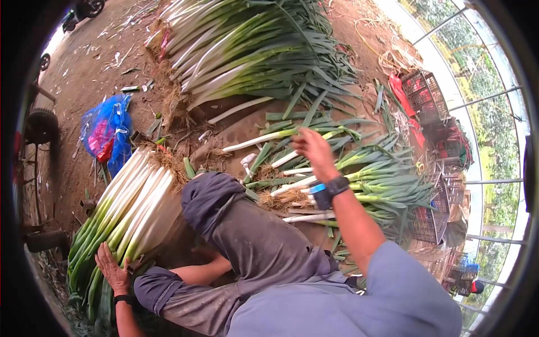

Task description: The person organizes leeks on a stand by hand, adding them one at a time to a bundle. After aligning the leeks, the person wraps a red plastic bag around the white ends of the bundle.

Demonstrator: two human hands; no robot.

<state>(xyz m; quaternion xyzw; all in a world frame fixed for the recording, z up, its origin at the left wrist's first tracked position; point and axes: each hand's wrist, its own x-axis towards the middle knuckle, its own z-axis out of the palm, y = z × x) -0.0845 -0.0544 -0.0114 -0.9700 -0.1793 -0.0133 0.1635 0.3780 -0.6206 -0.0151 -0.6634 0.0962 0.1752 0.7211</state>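
Resting on the leek bundle [140, 194], your left hand [114, 271], fingers spread; right of it, a loose leek [252, 141] points toward your nearer right hand [315, 153], grip unclear!

Your left hand [112, 272] rests on a leek bundle [135, 202]; your right hand [315, 153] is over loose leeks [382, 182].
The left lies flat on the bundle's green leaves [84, 247]; the right, well to the bundle's right, is half curled, its grip unclear. Beyond the bundle are a blue bag [120, 126] and a big leek pile [252, 50]; crates [422, 95] stand far right of the bundle.
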